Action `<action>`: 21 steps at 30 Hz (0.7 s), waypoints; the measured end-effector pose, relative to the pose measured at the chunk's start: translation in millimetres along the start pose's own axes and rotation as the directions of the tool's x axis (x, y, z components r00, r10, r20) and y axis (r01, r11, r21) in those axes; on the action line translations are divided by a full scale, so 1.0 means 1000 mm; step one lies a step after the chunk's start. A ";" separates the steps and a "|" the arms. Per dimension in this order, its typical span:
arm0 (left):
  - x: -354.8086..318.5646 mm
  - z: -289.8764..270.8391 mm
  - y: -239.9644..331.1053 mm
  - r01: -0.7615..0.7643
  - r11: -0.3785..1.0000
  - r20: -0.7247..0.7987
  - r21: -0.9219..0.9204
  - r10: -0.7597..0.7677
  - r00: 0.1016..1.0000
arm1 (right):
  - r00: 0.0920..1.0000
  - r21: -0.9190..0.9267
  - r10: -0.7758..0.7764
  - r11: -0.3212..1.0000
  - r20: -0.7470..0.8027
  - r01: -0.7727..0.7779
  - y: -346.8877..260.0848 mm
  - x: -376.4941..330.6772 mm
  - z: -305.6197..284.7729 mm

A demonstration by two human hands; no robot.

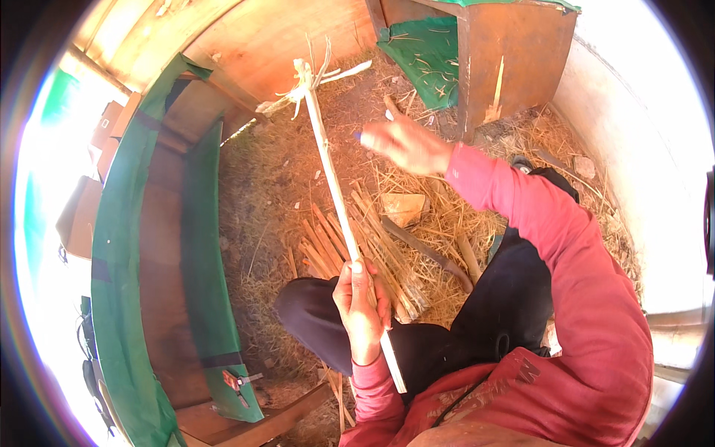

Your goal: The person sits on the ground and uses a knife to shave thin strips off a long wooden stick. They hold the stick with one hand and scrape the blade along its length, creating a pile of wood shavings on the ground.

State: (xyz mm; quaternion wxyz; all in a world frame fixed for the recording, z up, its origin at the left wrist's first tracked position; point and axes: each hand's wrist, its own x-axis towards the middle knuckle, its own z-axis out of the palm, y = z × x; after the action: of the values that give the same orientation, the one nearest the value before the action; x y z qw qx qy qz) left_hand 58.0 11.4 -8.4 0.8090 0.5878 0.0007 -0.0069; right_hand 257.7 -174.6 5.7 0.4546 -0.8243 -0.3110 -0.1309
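Gripping a long, pale, frayed-ended wooden stick (330, 167), the left hand (359, 302) is curled round it, slanting above split wood strips (393, 276). The blurred right hand (408, 145) hangs nearby, its hold unclear. Dark lettering (530, 371) marks the red long-sleeved top (581, 320).

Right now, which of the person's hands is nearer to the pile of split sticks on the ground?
Left. The left hand, gripping the pale stick, appears by the near end of the split sticks; the right hand is farther, beyond their far end.
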 end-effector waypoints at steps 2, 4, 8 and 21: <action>-0.001 0.004 0.002 0.015 0.999 -0.019 0.035 -0.015 1.000 | 0.993 -0.126 -0.098 0.986 0.060 0.105 -0.026 -0.015 -0.002; 0.000 0.008 0.001 0.018 0.999 -0.002 0.044 -0.018 1.000 | 0.961 -0.317 -0.264 0.921 -0.085 0.226 -0.019 -0.016 0.007; -0.003 0.013 0.001 0.002 0.996 0.015 0.088 -0.004 1.000 | 0.963 -0.547 -0.238 0.827 -0.129 0.131 -0.020 -0.016 0.002; -0.027 0.009 -0.001 0.142 0.988 0.048 -0.056 -0.139 0.989 | 0.972 -0.357 0.016 0.928 -0.235 -0.101 0.033 0.012 -0.016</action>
State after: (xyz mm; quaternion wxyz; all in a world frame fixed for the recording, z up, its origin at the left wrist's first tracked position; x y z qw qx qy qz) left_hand 30.5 2.5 -6.6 0.8233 0.5619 0.0244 -0.0769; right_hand 289.2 -196.3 -1.1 0.3291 -0.8831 -0.2020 -0.2666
